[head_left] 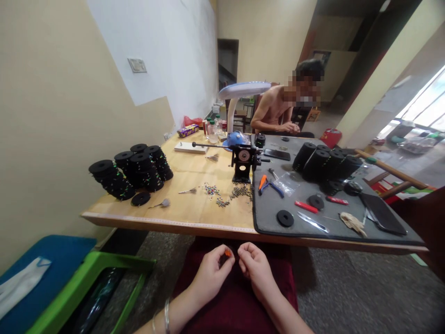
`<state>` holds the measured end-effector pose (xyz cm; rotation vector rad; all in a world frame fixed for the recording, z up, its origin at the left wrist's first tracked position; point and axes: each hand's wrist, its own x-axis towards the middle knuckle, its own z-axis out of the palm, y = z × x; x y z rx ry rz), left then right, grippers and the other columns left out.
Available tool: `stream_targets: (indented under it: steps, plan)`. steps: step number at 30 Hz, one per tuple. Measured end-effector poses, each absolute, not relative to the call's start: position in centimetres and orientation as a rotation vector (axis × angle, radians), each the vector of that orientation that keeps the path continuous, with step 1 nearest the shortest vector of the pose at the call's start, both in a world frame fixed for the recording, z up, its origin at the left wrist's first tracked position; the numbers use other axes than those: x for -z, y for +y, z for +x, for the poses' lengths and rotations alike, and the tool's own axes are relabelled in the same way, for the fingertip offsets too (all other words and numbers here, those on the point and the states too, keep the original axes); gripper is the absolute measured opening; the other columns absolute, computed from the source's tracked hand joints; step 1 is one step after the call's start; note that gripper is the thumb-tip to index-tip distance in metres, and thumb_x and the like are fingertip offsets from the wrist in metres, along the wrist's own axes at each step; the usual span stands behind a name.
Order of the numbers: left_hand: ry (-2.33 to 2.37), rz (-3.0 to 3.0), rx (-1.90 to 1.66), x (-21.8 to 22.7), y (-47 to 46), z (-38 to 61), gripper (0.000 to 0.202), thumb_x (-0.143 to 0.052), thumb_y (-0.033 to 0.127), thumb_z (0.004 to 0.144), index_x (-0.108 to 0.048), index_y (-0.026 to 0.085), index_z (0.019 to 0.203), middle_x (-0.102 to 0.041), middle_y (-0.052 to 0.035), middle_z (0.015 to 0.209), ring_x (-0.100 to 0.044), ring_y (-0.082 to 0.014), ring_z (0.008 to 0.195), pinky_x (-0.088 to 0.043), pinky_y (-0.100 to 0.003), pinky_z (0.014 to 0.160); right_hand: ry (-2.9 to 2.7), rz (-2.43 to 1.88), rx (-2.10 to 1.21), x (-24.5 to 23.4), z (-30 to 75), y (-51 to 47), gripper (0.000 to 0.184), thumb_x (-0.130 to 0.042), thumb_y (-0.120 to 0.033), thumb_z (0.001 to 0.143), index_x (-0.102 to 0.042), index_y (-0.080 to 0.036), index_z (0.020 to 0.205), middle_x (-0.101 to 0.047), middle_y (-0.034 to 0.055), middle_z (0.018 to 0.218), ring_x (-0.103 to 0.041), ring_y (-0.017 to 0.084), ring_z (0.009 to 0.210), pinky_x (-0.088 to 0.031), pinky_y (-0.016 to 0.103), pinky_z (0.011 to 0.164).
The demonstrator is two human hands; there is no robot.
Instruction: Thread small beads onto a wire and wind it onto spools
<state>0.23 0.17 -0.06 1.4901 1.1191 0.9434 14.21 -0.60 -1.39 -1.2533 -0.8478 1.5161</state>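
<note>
Over a dark red cloth point(236, 311) in front of the table edge, my two hands face each other a small distance apart. Between the thumb and fingers of my left hand point(213, 271) a small orange piece point(227, 253) shows; its kind is too small to tell. My right hand point(256, 271) is closed in a pinch, and whatever its fingertips hold is hidden. Beyond them on the wooden table lie small coloured beads point(211, 189) and a heap of small metal pieces point(240, 191). A black hand-cranked device with a dial point(243, 160) stands behind these.
Stacked black foam spools point(141, 169) stand at left, more point(323, 160) at right. On the grey mat point(271, 222) lie pliers point(273, 188), scissors-like silver blades point(313, 221) and a foam disc point(285, 218). A co-worker point(274, 111) sits across, near a lamp point(245, 88). A green stool point(86, 278) is at lower left.
</note>
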Motion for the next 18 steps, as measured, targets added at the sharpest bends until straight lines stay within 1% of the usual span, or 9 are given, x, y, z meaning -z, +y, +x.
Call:
stream_targets:
  steps: [4, 7, 11, 14, 16, 18]
  plan:
    - [1.125, 1.428, -0.913, -0.02, 0.23, 0.35, 0.015, -0.061, 0.029, 0.077, -0.062, 0.017, 0.068, -0.059, -0.0008, 0.062, -0.050, -0.0146, 0.059, -0.038, -0.023, 0.057, -0.884, -1.194, -1.509, 1.25, 14.04, -0.75, 0.035, -0.064, -0.049, 0.071, -0.047, -0.019, 0.070, -0.037, -0.0104, 0.043, -0.024, 0.005, 0.039, -0.015, 0.019, 0.039]
    - [1.116, 1.367, -0.887, -0.02, 0.40, 0.30, 0.016, -0.063, 0.029, 0.075, -0.063, 0.015, 0.068, -0.062, -0.0028, 0.065, -0.055, -0.0166, 0.064, -0.041, -0.024, 0.062, -0.905, -1.165, -1.518, 1.03, 14.02, -0.87, 0.035, -0.063, -0.050, 0.072, -0.046, -0.019, 0.071, -0.037, -0.0099, 0.045, -0.025, 0.006, 0.041, -0.016, 0.019, 0.040]
    - [1.132, 1.308, -0.922, 0.23, 0.77, -0.04, 0.017, -0.063, 0.032, 0.076, -0.064, 0.015, 0.074, -0.062, -0.0020, 0.068, -0.053, -0.0150, 0.064, -0.040, -0.024, 0.062, -0.956, -1.182, -1.540, 0.85, 14.27, -0.90, 0.033, -0.061, -0.049, 0.073, -0.049, -0.019, 0.075, -0.036, -0.0092, 0.049, -0.024, 0.007, 0.044, -0.017, 0.020, 0.042]
    - [1.104, 1.260, -0.990, 0.45, 0.96, -0.20, 0.018, -0.060, 0.034, 0.079, -0.063, 0.016, 0.078, -0.060, -0.0017, 0.073, -0.053, -0.0150, 0.068, -0.041, -0.023, 0.066, -1.119, -1.244, -1.501, 1.03, 14.35, -0.89, 0.026, -0.062, -0.040, 0.072, -0.051, -0.018, 0.069, -0.035, -0.0086, 0.051, -0.024, 0.007, 0.046, -0.019, 0.021, 0.045]
    - [1.095, 1.265, -1.002, 0.57, 1.01, -0.21, 0.019, -0.059, 0.035, 0.080, -0.062, 0.016, 0.078, -0.060, -0.0022, 0.075, -0.053, -0.0156, 0.070, -0.041, -0.023, 0.066, -1.204, -1.278, -1.439, 1.19, 14.30, -0.91, 0.022, -0.060, -0.032, 0.071, -0.047, -0.018, 0.061, -0.034, -0.0082, 0.050, -0.026, 0.007, 0.047, -0.021, 0.021, 0.046]
    - [1.112, 1.275, -1.008, 0.71, 1.05, -0.20, 0.019, -0.059, 0.035, 0.080, -0.063, 0.016, 0.081, -0.060, -0.0026, 0.075, -0.053, -0.0156, 0.068, -0.041, -0.024, 0.064, -1.242, -1.294, -1.361, 1.27, 14.22, -0.95, 0.018, -0.056, -0.025, 0.069, -0.044, -0.019, 0.058, -0.034, -0.0078, 0.051, -0.027, 0.008, 0.048, -0.023, 0.021, 0.047]
